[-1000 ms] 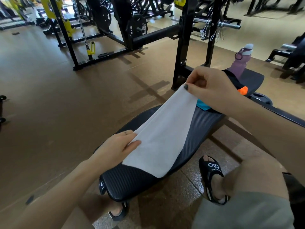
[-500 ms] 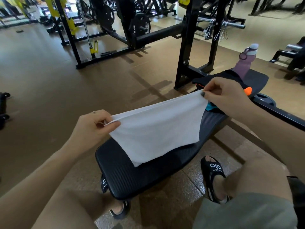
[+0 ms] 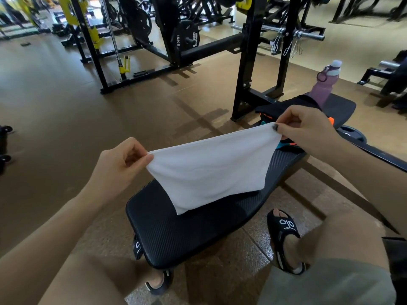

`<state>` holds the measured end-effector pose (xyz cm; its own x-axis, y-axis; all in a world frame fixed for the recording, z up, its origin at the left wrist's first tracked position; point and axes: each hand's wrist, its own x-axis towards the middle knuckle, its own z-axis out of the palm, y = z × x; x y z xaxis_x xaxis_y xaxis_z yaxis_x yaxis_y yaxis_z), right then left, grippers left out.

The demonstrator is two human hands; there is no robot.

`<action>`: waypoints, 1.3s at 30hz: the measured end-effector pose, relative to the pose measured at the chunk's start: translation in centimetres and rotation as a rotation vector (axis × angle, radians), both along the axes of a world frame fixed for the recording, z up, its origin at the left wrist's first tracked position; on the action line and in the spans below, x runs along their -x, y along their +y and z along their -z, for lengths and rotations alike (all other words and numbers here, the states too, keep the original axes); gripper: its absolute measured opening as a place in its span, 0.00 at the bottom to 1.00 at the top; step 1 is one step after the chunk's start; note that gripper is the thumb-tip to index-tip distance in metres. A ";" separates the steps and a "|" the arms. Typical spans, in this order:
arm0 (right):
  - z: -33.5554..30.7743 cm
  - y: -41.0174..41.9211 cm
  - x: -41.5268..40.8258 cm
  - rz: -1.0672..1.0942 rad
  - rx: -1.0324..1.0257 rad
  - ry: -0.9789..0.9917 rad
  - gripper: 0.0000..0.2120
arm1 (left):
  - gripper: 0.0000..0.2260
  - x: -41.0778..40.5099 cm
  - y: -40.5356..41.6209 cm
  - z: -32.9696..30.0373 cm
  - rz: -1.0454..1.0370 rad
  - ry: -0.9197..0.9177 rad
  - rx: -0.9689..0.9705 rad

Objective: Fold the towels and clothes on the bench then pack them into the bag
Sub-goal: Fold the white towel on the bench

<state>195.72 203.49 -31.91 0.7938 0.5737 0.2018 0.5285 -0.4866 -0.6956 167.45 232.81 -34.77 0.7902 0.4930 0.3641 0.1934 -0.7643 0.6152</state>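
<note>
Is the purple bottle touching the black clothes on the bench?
Cannot tell. In the head view the bottle stands on the bench just behind the black clothes, whose edge covers the bottle's base, so neither contact nor a gap shows.

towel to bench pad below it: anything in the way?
Nothing visible. Left hand and right hand pinch the towel by its top corners; the bench under it is bare. Clothes lie farther along.

One white towel (image 3: 211, 170), one bench (image 3: 180, 234), one purple bottle (image 3: 324, 84), one dark clothes pile (image 3: 286, 108), two sandals (image 3: 285, 238).
</note>
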 end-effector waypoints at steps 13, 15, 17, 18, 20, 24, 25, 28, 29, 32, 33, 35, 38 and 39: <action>0.6 0.1 -0.4 -0.045 -0.017 -0.061 0.06 | 0.06 -0.3 0.7 -0.3 0.035 0.032 -0.199; 0.8 0.1 -0.5 -0.083 0.031 -0.114 0.09 | 0.06 -0.4 1.0 -0.2 0.070 0.056 -0.340; 0.9 0.3 -0.5 -0.124 0.087 -0.176 0.11 | 0.05 -0.5 1.2 -0.3 0.095 0.062 -0.411; 0.8 0.4 -0.6 -0.140 0.119 -0.211 0.10 | 0.04 -0.6 1.3 -0.2 0.100 0.064 -0.427; 0.7 0.7 -0.7 -0.165 0.168 -0.241 0.09 | 0.04 -0.7 1.7 0.0 0.090 0.095 -0.451; 0.4 3.8 -2.3 -0.187 0.261 -0.124 0.06 | 0.04 -2.8 3.7 0.4 0.029 0.240 -0.456; 0.5 5.3 -3.0 -0.178 0.250 -0.080 0.06 | 0.04 -3.7 4.3 0.1 -0.004 0.252 -0.424; 0.1 9.6 -4.6 -0.082 0.093 -0.063 0.06 | 0.06 -5.7 5.6 -2.2 -0.183 0.151 -0.346; -0.1 10.7 -4.8 -0.043 0.033 -0.141 0.07 | 0.07 -5.7 5.8 -3.2 -0.216 0.092 -0.330; 0.2 11.7 -4.7 0.009 -0.096 -0.349 0.09 | 0.07 -3.7 4.7 -4.4 -0.138 -0.002 -0.347; 0.9 11.3 -4.6 0.000 -0.107 -0.358 0.09 | 0.06 -2.9 4.0 -3.8 -0.079 -0.001 -0.398; 3.9 10.0 -4.7 -0.039 -0.060 -0.337 0.09 | 0.04 -1.3 2.5 -0.8 0.032 0.054 -0.472; 10.8 7.3 -4.7 -0.101 0.131 -0.352 0.06 | 0.09 -0.3 0.1 5.5 0.167 0.197 -0.449; 13.3 6.3 -4.5 -0.128 0.198 -0.362 0.05 | 0.10 -0.3 -0.6 7.8 0.217 0.240 -0.429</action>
<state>200.25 209.82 -45.16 0.6120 0.7185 0.3305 0.7861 -0.5065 -0.3544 167.76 232.16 -42.53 0.9432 0.1562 0.2933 0.1004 -0.9753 0.1967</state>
